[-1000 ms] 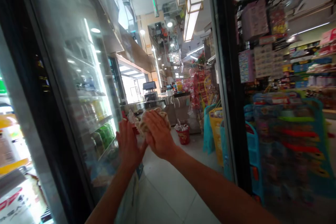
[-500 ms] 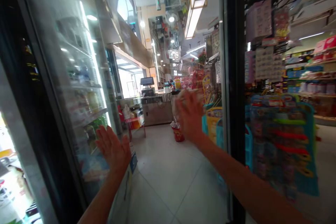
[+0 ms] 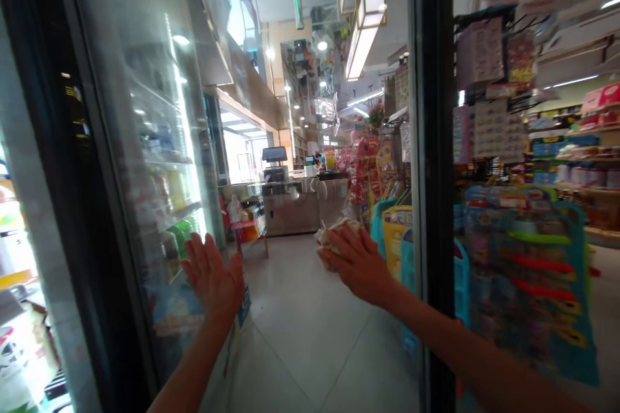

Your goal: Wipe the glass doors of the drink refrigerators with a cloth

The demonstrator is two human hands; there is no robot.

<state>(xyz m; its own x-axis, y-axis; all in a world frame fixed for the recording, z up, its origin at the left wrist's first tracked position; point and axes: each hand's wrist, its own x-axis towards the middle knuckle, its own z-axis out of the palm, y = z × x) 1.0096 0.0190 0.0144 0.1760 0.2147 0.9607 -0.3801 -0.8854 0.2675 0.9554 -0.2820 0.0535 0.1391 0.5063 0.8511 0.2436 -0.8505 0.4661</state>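
I face a glass door point(image 3: 310, 110) with a black frame point(image 3: 431, 142) on its right; the shop aisle shows through it. My left hand point(image 3: 213, 279) is open, fingers spread, palm flat against the pane at lower left. My right hand point(image 3: 356, 259) presses a crumpled beige cloth point(image 3: 334, 235) against the glass, just left of the black frame, at about chest height. To the left stands a lit drinks fridge point(image 3: 159, 161) with bottles on its shelves.
Beyond the glass are a steel checkout counter point(image 3: 295, 206) with a till screen, a red bucket and a small red table on the tiled floor. On the right stands a blue display rack point(image 3: 527, 258) of packaged goods, with shelves behind.
My right hand with the cloth swept from the middle of the pane rightward and up, then came down a little. My left hand slid down and left along the glass.
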